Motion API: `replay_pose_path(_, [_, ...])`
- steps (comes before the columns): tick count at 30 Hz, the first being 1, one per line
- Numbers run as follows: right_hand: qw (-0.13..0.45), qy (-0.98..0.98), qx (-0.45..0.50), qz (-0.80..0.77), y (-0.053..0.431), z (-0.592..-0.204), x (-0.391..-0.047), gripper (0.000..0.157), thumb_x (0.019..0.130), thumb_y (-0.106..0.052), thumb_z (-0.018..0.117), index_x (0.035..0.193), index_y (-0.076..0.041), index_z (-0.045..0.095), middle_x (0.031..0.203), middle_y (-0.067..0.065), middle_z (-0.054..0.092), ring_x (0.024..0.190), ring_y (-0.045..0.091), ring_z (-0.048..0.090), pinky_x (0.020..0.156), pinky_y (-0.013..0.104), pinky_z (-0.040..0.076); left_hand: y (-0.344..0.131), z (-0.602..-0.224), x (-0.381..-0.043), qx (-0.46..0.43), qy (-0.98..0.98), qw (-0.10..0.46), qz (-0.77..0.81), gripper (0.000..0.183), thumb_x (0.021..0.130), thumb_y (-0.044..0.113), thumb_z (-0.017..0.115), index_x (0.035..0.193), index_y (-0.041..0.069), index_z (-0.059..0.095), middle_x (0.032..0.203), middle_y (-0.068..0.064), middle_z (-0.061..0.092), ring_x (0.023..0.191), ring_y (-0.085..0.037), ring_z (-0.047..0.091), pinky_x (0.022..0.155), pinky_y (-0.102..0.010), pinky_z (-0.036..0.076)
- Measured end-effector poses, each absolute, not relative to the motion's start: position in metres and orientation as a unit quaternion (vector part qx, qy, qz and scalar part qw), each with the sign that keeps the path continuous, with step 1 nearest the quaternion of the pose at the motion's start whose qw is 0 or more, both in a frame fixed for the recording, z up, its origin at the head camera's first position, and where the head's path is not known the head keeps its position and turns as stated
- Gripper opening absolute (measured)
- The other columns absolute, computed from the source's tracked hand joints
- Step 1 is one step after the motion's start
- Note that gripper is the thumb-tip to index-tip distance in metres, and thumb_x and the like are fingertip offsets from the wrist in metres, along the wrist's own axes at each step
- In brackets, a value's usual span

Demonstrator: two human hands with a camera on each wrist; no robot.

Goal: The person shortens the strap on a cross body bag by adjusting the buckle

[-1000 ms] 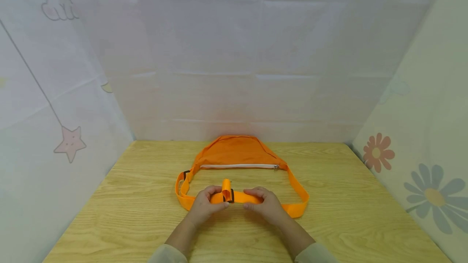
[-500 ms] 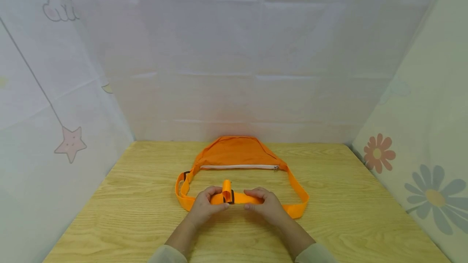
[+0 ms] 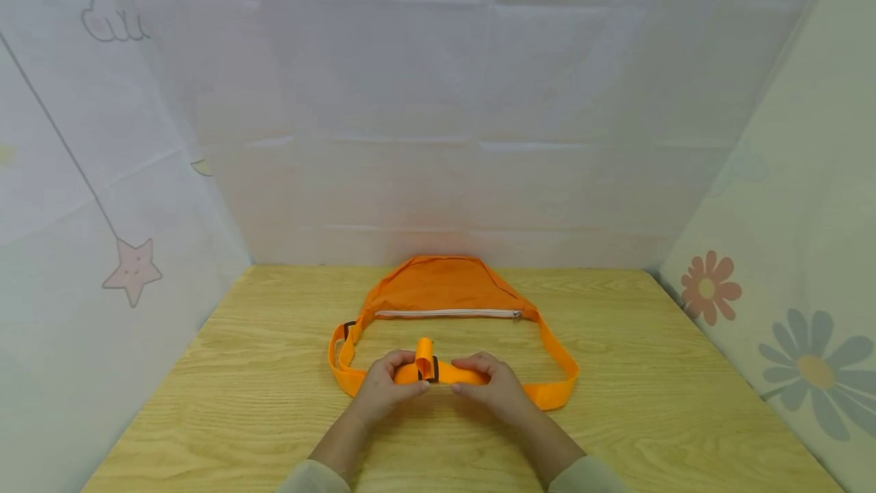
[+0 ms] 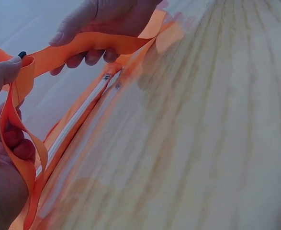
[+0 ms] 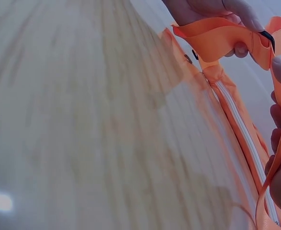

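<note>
An orange waist bag (image 3: pixel 445 284) lies on the table with its white zipper facing me. Its orange strap (image 3: pixel 553 394) loops round toward the front. My left hand (image 3: pixel 383 386) pinches the strap beside a dark buckle (image 3: pixel 435 369), its thumb at the buckle's edge. A short loop of webbing (image 3: pixel 424 352) stands up from that buckle. To the right of it, my right hand (image 3: pixel 496 386) holds the strap between thumb and fingers. In the left wrist view, the strap (image 4: pixel 92 43) runs raised between both hands.
The wooden table (image 3: pixel 650 386) is enclosed by pale printed sheets at the back and sides. A second dark buckle (image 3: pixel 349 328) sits on the strap at the bag's left. The zipper pull (image 3: pixel 517 315) rests at the zipper's right end.
My right hand has shifted slightly left toward the buckle, and the strap between the hands bends a little more. The left hand and the bag stay put.
</note>
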State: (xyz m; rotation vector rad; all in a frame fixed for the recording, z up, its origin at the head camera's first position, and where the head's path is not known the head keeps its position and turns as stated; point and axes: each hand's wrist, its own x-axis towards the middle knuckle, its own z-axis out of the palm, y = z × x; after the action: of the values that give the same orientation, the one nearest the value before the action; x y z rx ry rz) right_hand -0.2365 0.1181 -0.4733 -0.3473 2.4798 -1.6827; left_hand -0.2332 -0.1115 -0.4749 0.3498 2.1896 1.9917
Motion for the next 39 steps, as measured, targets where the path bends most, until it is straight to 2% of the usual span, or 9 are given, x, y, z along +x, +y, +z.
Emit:
replay_pose_path(5, [0.067, 0.811, -0.117, -0.569, 0.114, -0.472, -0.236, 0.040, 0.082, -0.026, 0.080, 0.119, -0.012, 0.071, 0.115, 0.004, 0.064, 0.108, 0.016, 0.055, 0.092, 0.020, 0.045, -0.112, -0.475, -0.232, 0.123, 0.727, 0.086, 0.670, 0.047, 0.084, 0.012, 0.077, 0.124, -0.004, 0.058, 0.119, -0.013, 0.062, 0.097, -0.014, 0.058, 0.082, -0.017, 0.051])
replay_pose_path(13, [0.064, 0.822, -0.120, -0.552, 0.108, -0.471, -0.235, 0.042, 0.081, -0.032, 0.080, 0.119, -0.017, 0.072, 0.116, 0.000, 0.064, 0.112, 0.017, 0.055, 0.103, 0.038, 0.042, -0.111, -0.477, -0.232, 0.133, 0.727, 0.085, 0.668, 0.043, 0.083, 0.010, 0.077, 0.120, -0.005, 0.059, 0.115, -0.012, 0.062, 0.096, -0.014, 0.057, 0.081, -0.018, 0.051])
replay_pose_path(21, [0.059, 0.827, -0.110, -0.549, 0.112, -0.470, -0.234, 0.051, 0.076, -0.028, 0.084, 0.124, -0.015, 0.069, 0.118, 0.001, 0.064, 0.116, 0.022, 0.054, 0.107, 0.046, 0.040, -0.112, -0.475, -0.233, 0.120, 0.721, 0.081, 0.678, 0.046, 0.082, 0.009, 0.078, 0.121, -0.006, 0.059, 0.117, -0.011, 0.062, 0.099, -0.012, 0.058, 0.084, -0.016, 0.051])
replay_pose_path(25, [0.061, 0.829, -0.107, -0.545, 0.116, -0.471, -0.234, 0.052, 0.077, -0.029, 0.084, 0.124, -0.014, 0.069, 0.118, 0.001, 0.063, 0.115, 0.020, 0.054, 0.105, 0.042, 0.041, -0.113, -0.473, -0.232, 0.118, 0.717, 0.084, 0.682, 0.045, 0.083, 0.009, 0.077, 0.121, -0.006, 0.059, 0.115, -0.010, 0.063, 0.099, -0.013, 0.058, 0.084, -0.016, 0.051])
replay_pose_path(32, [0.064, 0.823, -0.118, -0.552, 0.119, -0.471, -0.234, 0.048, 0.079, -0.027, 0.082, 0.124, -0.012, 0.069, 0.116, 0.003, 0.063, 0.110, 0.016, 0.055, 0.094, 0.020, 0.044, -0.112, -0.472, -0.231, 0.117, 0.722, 0.082, 0.676, 0.044, 0.084, 0.012, 0.077, 0.121, -0.004, 0.060, 0.118, -0.010, 0.062, 0.100, -0.015, 0.056, 0.084, -0.016, 0.050])
replay_pose_path(39, [0.065, 0.819, -0.125, -0.556, 0.115, -0.470, -0.234, 0.044, 0.080, -0.025, 0.082, 0.121, -0.012, 0.070, 0.115, 0.003, 0.064, 0.107, 0.015, 0.055, 0.091, 0.018, 0.045, -0.112, -0.473, -0.231, 0.128, 0.718, 0.087, 0.678, 0.044, 0.084, 0.011, 0.077, 0.121, -0.005, 0.059, 0.117, -0.011, 0.063, 0.098, -0.013, 0.058, 0.084, -0.017, 0.051])
